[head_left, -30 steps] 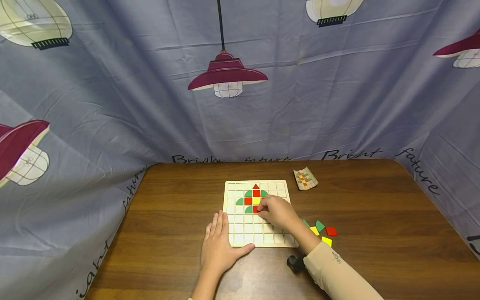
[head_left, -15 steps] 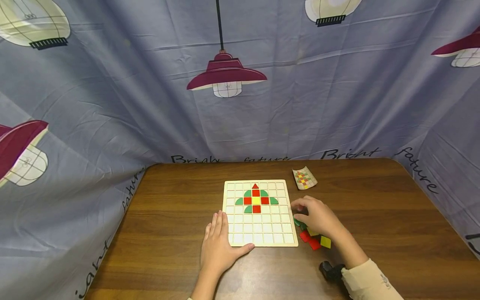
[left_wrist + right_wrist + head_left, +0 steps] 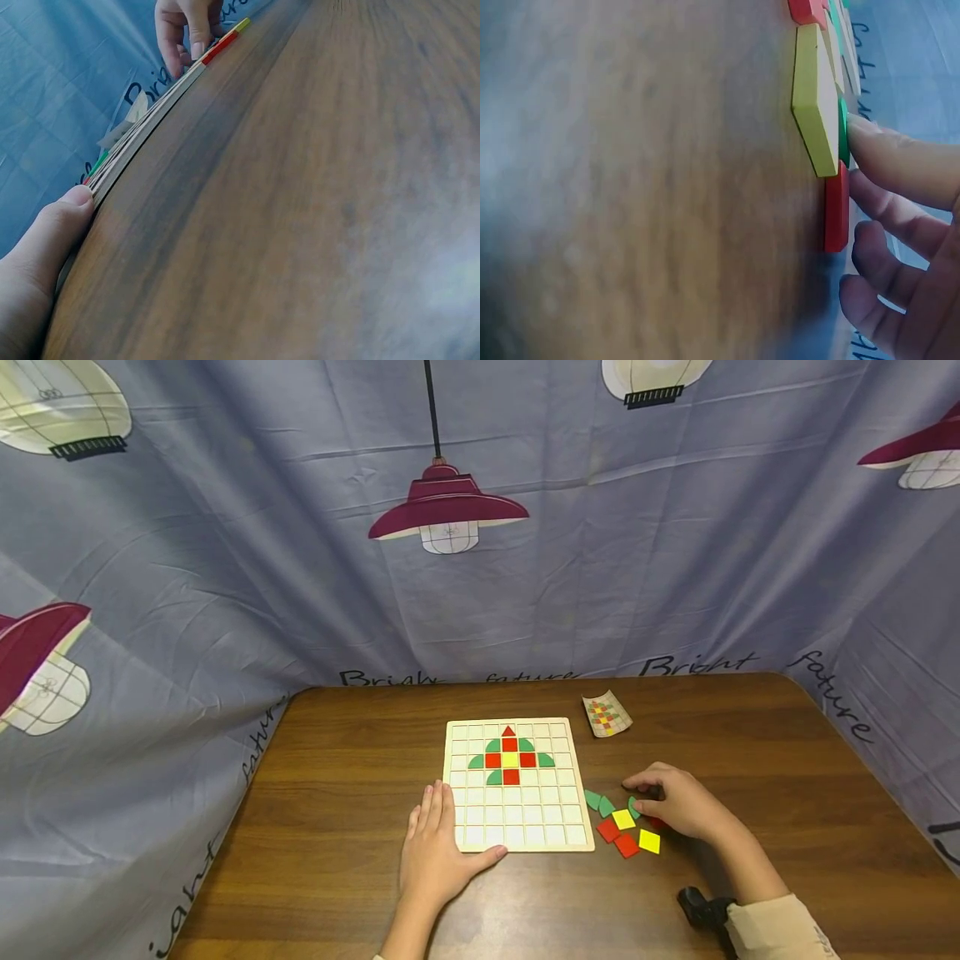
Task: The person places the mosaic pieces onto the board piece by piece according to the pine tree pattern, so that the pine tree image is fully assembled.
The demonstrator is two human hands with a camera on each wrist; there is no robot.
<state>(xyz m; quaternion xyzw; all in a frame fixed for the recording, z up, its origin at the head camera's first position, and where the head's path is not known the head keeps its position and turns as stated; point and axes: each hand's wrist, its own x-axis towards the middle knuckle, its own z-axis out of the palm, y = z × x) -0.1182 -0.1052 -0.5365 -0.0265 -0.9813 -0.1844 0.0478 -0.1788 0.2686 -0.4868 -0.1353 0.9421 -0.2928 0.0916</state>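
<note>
A cream grid board [image 3: 525, 837] lies on the table. It bears a red triangle [image 3: 509, 732], red squares, a yellow square and several green quarter-round pieces. My left hand [image 3: 435, 860] rests at its lower left corner, straight fingers along the left edge, thumb [image 3: 71, 201] on the front edge. To the right of the board, my right hand [image 3: 682, 806] hovers over loose pieces. Its thumb [image 3: 877, 142] is close to a green quarter-round piece [image 3: 633, 808]; whether they touch is unclear. The other fingers stand apart from the thumb. A red square [image 3: 837, 210] lies partly hidden under this hand.
Loose red squares [image 3: 626, 846], yellow squares [image 3: 649, 841] and green pieces [image 3: 592, 799] lie close to the board's right edge. A small pattern card [image 3: 607, 714] sits at the back right. Behind the brown table [image 3: 337, 777] hangs a printed curtain [image 3: 300, 527].
My right hand has left the board and moved right over the loose pieces. A red square and a green piece at the board pattern's right are uncovered. My left hand has stayed put.
</note>
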